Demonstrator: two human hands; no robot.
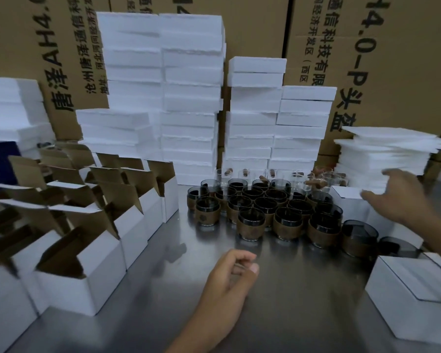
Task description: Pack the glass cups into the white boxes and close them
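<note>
Steel table top (163,289), pretty crowded. Along the back, tall stacks of white foam blocks (189,98) lean against big printed cardboard cartons (265,21). A pile of thin foam sheets (382,154) sits back right.

The glass cups (251,222) are bunched in the middle of the table: smoky glass with brown sleeves, all upright and packed rim to rim. A row of clear glasses (245,174) stands right behind them against the foam. That cluster sits squarely between the near edge and the foam stacks.

On the left are rows of open white boxes (97,276) with their brown-lined flaps standing up. The insides are too dark to tell if anything's in them. A closed white box (405,296) sits near right, just beside the last cups.

The left hand (229,273) hovers low over bare table in front of the cups, fingers loosely curled, holding nothing. The right hand (397,197) is out by the foam sheets with fingers spread. It's blurry, so I can't tell if it's touching them.
</note>
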